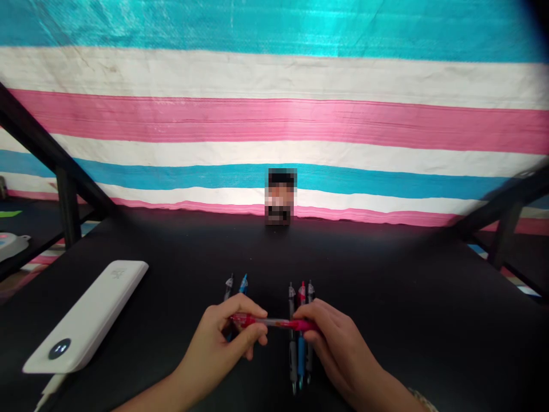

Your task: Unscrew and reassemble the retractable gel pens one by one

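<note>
A red and pink pen [278,323] lies level between my two hands, with a stretch of see-through barrel showing in the gap. My left hand [229,332] pinches its red end between thumb and fingers. The pink end is gripped by my right hand [332,337]. Below the pen, beside my right hand, three pens lie side by side: a black one [293,355], one with a red tip and blue grip [301,357], and another black one [309,355]. Partly hidden behind my left hand are a dark-tipped pen [229,287] and a blue-tipped pen [243,284].
A white power bank [92,315] with a lit display and a plugged cable [51,389] rests on the left of the black table [386,274]. At the back edge stands a small pixelated item [279,197]. Dark frame bars [66,200] and a striped sheet [274,120] surround the table.
</note>
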`<state>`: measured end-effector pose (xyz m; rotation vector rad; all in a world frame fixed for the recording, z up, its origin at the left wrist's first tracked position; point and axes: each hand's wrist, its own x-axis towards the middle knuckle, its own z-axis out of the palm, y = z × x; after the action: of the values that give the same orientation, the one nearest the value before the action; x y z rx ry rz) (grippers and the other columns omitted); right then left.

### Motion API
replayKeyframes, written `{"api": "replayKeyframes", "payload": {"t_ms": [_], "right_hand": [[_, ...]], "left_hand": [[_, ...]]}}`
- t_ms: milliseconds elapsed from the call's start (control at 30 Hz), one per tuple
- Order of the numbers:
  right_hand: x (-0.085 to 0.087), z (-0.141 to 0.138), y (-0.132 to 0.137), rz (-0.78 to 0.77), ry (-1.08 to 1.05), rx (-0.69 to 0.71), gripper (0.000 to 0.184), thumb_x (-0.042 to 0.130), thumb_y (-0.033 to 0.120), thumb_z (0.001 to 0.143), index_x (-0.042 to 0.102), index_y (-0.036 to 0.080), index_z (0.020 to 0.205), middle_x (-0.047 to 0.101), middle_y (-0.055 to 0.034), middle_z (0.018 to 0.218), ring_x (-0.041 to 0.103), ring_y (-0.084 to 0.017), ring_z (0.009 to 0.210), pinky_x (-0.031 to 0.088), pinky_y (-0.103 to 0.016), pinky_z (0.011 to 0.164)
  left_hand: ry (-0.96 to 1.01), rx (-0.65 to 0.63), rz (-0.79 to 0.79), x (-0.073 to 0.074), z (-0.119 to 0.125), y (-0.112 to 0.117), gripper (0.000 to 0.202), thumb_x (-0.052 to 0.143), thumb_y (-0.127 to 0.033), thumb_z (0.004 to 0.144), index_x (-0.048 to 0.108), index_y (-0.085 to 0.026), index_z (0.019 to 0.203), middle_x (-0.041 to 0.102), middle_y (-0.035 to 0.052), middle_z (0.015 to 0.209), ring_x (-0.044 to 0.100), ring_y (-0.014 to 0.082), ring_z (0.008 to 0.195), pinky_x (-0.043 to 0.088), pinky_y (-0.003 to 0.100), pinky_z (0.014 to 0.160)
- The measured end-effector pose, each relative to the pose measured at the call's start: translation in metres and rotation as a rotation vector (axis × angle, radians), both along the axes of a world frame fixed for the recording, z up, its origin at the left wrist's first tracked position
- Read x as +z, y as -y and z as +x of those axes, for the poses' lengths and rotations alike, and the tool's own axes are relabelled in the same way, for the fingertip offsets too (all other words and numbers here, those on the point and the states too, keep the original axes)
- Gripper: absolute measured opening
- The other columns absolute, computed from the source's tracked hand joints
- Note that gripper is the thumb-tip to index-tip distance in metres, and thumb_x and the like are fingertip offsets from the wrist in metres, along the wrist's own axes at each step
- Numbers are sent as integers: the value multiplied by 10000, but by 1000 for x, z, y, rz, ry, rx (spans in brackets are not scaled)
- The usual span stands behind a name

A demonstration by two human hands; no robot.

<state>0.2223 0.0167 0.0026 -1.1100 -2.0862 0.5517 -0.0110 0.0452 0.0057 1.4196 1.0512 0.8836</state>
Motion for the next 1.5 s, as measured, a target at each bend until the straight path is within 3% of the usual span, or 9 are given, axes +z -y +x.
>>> {"api": "replayKeyframes", "payload": {"t_ms": [133, 367, 533, 800, 967, 1100, 1300, 1433, 1500], "right_hand": [[-6, -1, 1, 38, 15, -58, 95, 466, 234, 1038, 537, 212, 978, 629, -21, 769, 592, -159, 592, 474, -252, 546], [1, 0, -3, 89, 36, 3, 410, 265, 391, 1113, 548, 211, 878, 590, -24, 695, 563, -174, 595, 433, -263, 535], [-2, -2, -1, 98, 46, -38, 271, 377, 403, 1094, 546, 194, 1064, 662, -50, 808, 634, -169, 640, 505, -256, 588], [0, 1, -3, 132, 72, 4, 386, 280, 370, 1114, 549, 207, 891, 586, -20, 687, 555, -170, 587, 426, -269, 528], [-4, 1, -1, 100, 47, -18, 283, 410, 417, 1084, 580, 192, 1086, 674, -58, 812, 635, -189, 665, 510, -282, 593], [-9, -1, -1, 123, 42, -53, 271, 396, 354, 1090, 552, 202, 928, 615, -13, 692, 569, -145, 519, 452, -242, 493], [-1, 1, -3, 148, 79, 13, 427, 276, 406, 1111, 567, 207, 870, 612, -25, 666, 558, -178, 583, 416, -272, 526], [-5, 0, -1, 113, 50, -21, 256, 434, 405, 1077, 580, 195, 1063, 672, -43, 785, 616, -174, 616, 487, -263, 561], [-9, -1, 0, 110, 43, -58, 179, 466, 343, 1066, 565, 202, 1015, 652, -24, 759, 597, -151, 557, 478, -246, 530]], "left_hand": [[29, 5, -6, -1, 0, 0, 89, 687, -270, 871, 694, -181, 866, 756, 19, 618, 595, 101, 418, 455, 192, 449], [3, -19, 5, -1, 0, 1, 78, 685, -257, 870, 693, -180, 867, 755, 20, 616, 602, 104, 427, 477, 196, 469], [-13, -4, -3, 0, 0, 2, 101, 683, -269, 867, 697, -169, 865, 755, 28, 619, 607, 105, 429, 476, 194, 465], [2, -1, 18, -6, -1, 3, 106, 690, -284, 878, 696, -178, 874, 749, 19, 612, 605, 107, 425, 471, 196, 456], [-19, -9, 1, -2, 0, 1, 116, 687, -286, 876, 694, -170, 873, 752, 28, 617, 606, 107, 432, 477, 198, 466], [-22, -14, -15, 2, 1, -1, 124, 685, -287, 870, 687, -163, 871, 753, 36, 616, 600, 108, 434, 473, 200, 466], [-25, -18, 9, -2, 1, 1, 110, 686, -282, 878, 692, -173, 870, 749, 24, 611, 599, 103, 432, 470, 195, 469], [-13, -5, 16, -5, 0, 1, 119, 688, -295, 886, 694, -176, 878, 748, 24, 619, 603, 109, 435, 473, 203, 467], [-5, 0, 12, -4, -1, 2, 121, 689, -296, 883, 695, -176, 871, 748, 26, 617, 604, 112, 433, 476, 206, 463]]}}
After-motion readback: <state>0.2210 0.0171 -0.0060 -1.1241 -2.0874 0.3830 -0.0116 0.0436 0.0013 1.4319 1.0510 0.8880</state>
